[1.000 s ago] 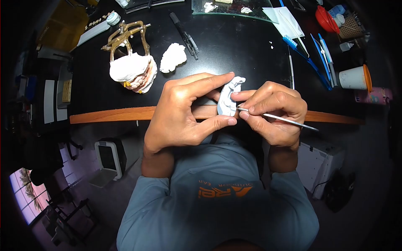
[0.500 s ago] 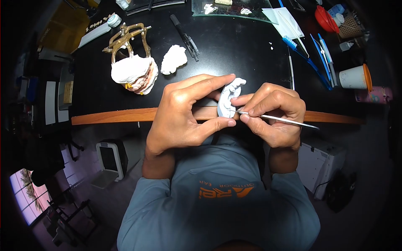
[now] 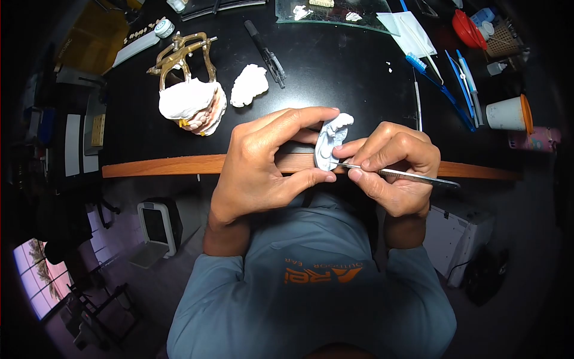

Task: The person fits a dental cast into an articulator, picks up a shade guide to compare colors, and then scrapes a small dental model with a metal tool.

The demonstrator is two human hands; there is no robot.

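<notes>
My left hand [image 3: 263, 158] grips a white plaster dental cast [image 3: 326, 146] between fingertips and thumb, just above the wooden table edge. The cast stands tilted on its side, its row of teeth toward the upper right. In my right hand [image 3: 394, 161] is a thin metal carving tool [image 3: 418, 178], pinched like a pen. Its tip meets the lower part of the cast, and a finger of the right hand rests against the cast's side. Left of my hands, a brass articulator [image 3: 182, 57] bears mounted plaster models [image 3: 190, 102]. Beside it lies a white plaster lump [image 3: 249, 85].
A black pen [image 3: 265, 54] lies beyond my hands. To the right are a blue toothbrush [image 3: 439, 87], tweezers [image 3: 459, 81], a metal instrument [image 3: 418, 105] and a white cup [image 3: 507, 115] with an orange rim. A glass slab [image 3: 347, 13] is at the back; the wooden table edge [image 3: 161, 166] runs in front.
The cast and both hands have shifted slightly to the right. The cast has turned a little in my left fingers, and the tool still touches it.
</notes>
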